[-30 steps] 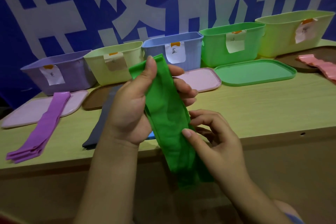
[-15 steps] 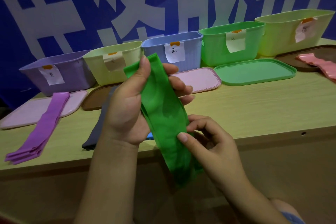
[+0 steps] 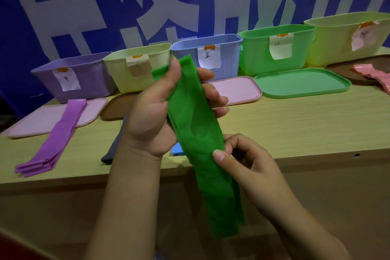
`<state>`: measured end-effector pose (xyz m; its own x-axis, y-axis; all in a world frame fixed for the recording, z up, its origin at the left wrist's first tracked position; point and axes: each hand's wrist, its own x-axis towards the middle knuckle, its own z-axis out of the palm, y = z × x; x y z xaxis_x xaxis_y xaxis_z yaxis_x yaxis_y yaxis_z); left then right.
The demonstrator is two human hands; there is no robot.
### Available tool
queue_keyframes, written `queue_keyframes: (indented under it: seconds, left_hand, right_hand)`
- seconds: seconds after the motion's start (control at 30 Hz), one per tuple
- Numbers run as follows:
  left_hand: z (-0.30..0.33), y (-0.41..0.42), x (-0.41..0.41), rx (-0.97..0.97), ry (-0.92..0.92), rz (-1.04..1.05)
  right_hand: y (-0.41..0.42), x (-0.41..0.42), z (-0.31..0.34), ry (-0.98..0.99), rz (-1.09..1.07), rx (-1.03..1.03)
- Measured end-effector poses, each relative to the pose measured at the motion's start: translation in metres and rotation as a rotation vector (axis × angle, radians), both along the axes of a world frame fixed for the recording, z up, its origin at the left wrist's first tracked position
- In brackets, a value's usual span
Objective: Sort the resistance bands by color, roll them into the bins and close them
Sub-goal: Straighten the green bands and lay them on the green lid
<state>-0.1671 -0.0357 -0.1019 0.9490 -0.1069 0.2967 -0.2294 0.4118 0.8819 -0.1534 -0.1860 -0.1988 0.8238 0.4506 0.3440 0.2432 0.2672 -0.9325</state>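
Since a second ago both hands have drawn nearer the camera and the right hand (image 3: 251, 167) has slid up the green resistance band (image 3: 196, 133), so a longer tail hangs below it. That band is held in the air above the near edge of the bench (image 3: 295, 124), running from 11 o'clock down to 5 o'clock. Its upper end is gripped in the left hand (image 3: 152, 112), thumb on the near face and fingers (image 3: 213, 95) curled behind. The right hand pinches the band's right edge lower down, thumb in front, other fingers bent behind.

On the bench, at 9 o'clock from the hands, a purple resistance band (image 3: 57, 139) lies folded, its far end on a pink lid (image 3: 31, 124). A dark grey band (image 3: 116, 145) lies just left of the left wrist, and a bit of blue band (image 3: 176, 151) shows beneath that hand.

Along the back stand five open bins, each with a paper label: purple bin (image 3: 84, 78), pale yellow bin (image 3: 158, 57), blue bin (image 3: 230, 57), green bin (image 3: 259, 55), and a yellow-green bin (image 3: 333, 42) at 2 o'clock. Before them lie a brown lid (image 3: 114, 110), a second pink lid (image 3: 238, 91), a green lid (image 3: 301, 84), and another brown lid (image 3: 341, 69) carrying a pink band (image 3: 377, 74).
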Motion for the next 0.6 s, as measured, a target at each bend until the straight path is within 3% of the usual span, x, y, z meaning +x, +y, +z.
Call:
queue_keyframes:
  seconds: [0.3,0.43,0.6]
  left_hand:
    - [0.003,0.0,-0.001,0.017,0.025,0.019]
    - [0.007,0.004,0.0,0.019,0.012,0.003]
    - [0.011,-0.006,0.003,0.098,0.045,-0.046]
  right_hand:
    - [0.006,-0.002,-0.005,0.019,-0.061,0.05]
    - [0.004,0.0,-0.006,0.105,0.189,0.087]
    - [0.007,0.008,0.001,0.129,0.494,-0.099]
